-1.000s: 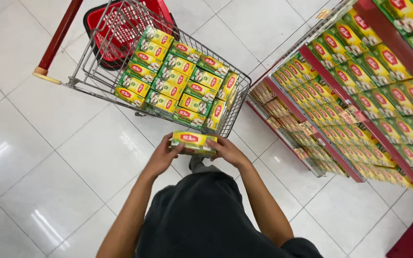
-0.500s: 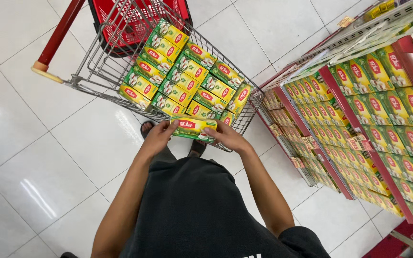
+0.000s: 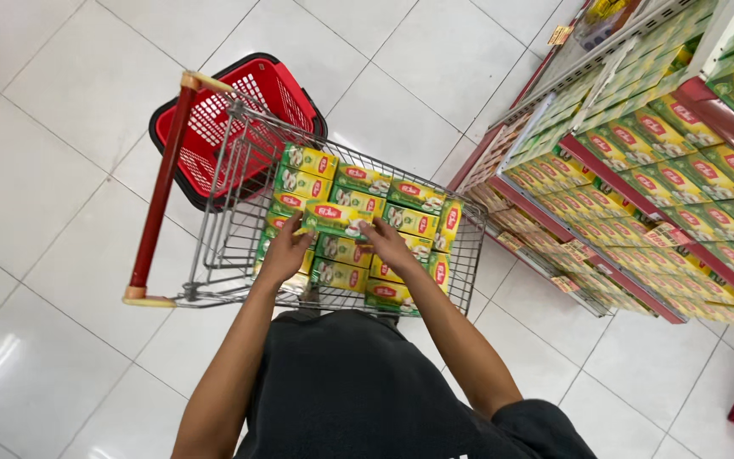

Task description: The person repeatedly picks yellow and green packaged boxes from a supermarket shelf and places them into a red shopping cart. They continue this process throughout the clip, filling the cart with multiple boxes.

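Since half a second ago both hands have carried the green-yellow box (image 3: 338, 219) from the cart's near rim out over the stacked boxes (image 3: 358, 234) inside the wire cart (image 3: 214, 246). Left hand (image 3: 286, 251) and right hand (image 3: 388, 246) each closed on one end of the box, held flat just above the top layer. To do it well: keep it level, square its edges to neighbours, lower evenly. Red basket (image 3: 231, 119) sits behind the cart; shelf (image 3: 639, 212) at right.

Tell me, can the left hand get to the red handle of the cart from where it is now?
Probably yes: the left hand grips a green box inside the cart; the red handle lies beside it, unobstructed.
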